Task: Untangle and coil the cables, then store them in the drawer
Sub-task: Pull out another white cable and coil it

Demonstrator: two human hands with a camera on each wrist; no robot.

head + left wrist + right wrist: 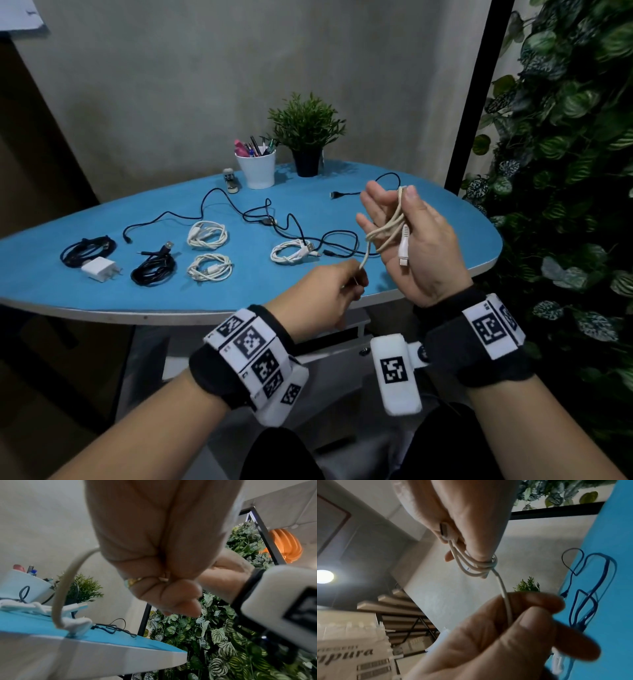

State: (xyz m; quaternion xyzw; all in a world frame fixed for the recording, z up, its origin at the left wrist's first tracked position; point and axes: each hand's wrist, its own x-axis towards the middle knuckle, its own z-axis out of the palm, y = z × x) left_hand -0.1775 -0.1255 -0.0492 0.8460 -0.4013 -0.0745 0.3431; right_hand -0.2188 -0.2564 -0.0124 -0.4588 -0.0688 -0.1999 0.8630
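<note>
A cream cable is looped a few times around the fingers of my raised right hand, palm toward me, thumb pressing the loops. Its white connector hangs across the palm. My left hand pinches the cable's free tail just below, near the table's front edge. In the right wrist view the loops wrap my fingers and the left hand's fingers pinch the tail. The left wrist view shows the tail leaving my left fist. Loose black cables lie tangled mid-table.
On the blue table lie three white coils, two black coils and a white charger. At the back stand a pen cup, a stapler and a potted plant. A white drawer unit sits below; foliage fills the right.
</note>
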